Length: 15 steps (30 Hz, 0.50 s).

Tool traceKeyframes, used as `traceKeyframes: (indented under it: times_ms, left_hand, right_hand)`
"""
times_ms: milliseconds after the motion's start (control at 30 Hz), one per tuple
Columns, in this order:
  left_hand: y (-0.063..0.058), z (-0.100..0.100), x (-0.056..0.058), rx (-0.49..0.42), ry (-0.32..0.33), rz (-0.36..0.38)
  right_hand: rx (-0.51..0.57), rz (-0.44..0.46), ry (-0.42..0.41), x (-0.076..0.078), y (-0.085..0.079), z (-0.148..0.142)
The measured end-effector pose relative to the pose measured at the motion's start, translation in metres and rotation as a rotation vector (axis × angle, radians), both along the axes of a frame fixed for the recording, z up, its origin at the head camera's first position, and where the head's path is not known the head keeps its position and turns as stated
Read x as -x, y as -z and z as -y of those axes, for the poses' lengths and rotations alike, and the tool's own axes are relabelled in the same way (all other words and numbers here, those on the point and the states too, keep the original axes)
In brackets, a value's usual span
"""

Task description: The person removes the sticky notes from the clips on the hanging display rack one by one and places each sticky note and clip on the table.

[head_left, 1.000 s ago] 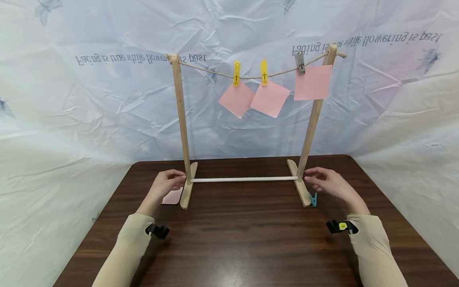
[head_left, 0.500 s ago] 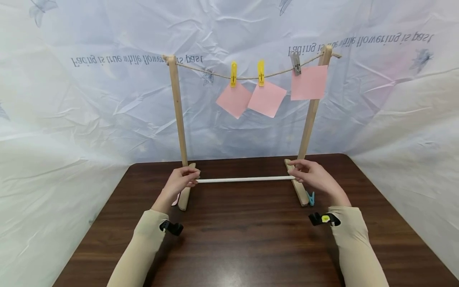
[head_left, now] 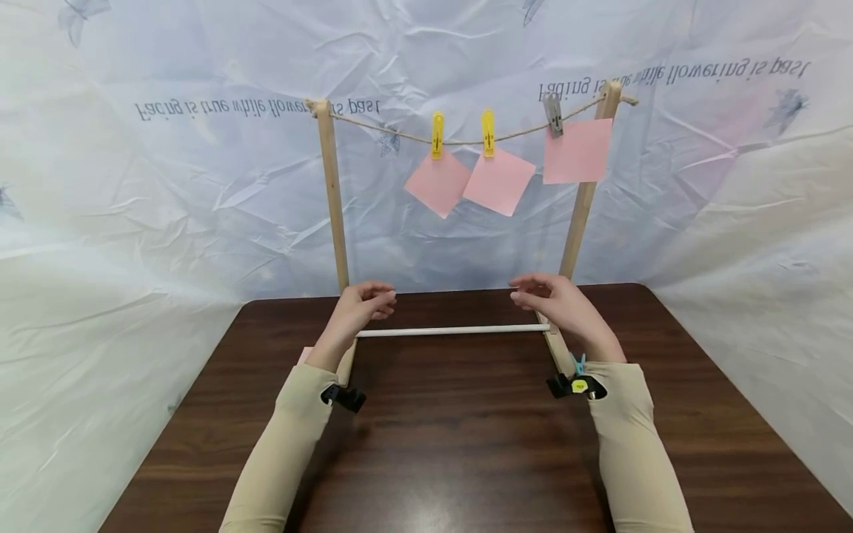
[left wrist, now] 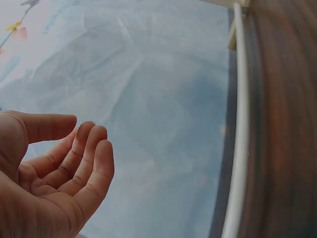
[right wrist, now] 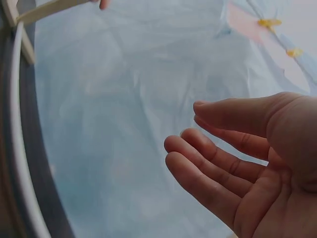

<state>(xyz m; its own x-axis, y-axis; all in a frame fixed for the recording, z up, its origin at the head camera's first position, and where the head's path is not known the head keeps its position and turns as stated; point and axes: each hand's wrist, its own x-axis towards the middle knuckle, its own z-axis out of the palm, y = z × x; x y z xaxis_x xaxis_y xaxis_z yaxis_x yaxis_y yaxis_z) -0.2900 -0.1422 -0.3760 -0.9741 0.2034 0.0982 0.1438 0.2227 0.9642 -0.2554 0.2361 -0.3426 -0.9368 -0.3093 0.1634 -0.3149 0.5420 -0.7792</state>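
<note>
A person in beige sleeves raises the left hand (head_left: 355,311) and right hand (head_left: 568,307) before a wooden stand (head_left: 333,194) on a dark tabletop (head_left: 426,437). Both hands are empty, fingers loosely bent, a narrow gap between thumbs and fingertips. Below them, a white rod (head_left: 453,330) joins the stand's two feet. Overhead, two yellow clips (head_left: 437,135) and a grey clip (head_left: 553,115) pin three pink papers (head_left: 500,183) to a cord (head_left: 393,134) strung between the posts. A blue clip (head_left: 578,364) shows just beside the right cuff; mostly hidden behind the left wrist is what appears to be another pink sheet (head_left: 305,354).
</note>
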Motion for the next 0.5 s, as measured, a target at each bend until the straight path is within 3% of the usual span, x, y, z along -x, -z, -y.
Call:
traceKeyframes:
  times_ms: [500]
  left_hand:
    - [-0.045,-0.024,0.007,-0.083,0.020,-0.092]
  right_hand:
    - [0.009,-0.217,0.008,-0.004,-0.074,0.033]
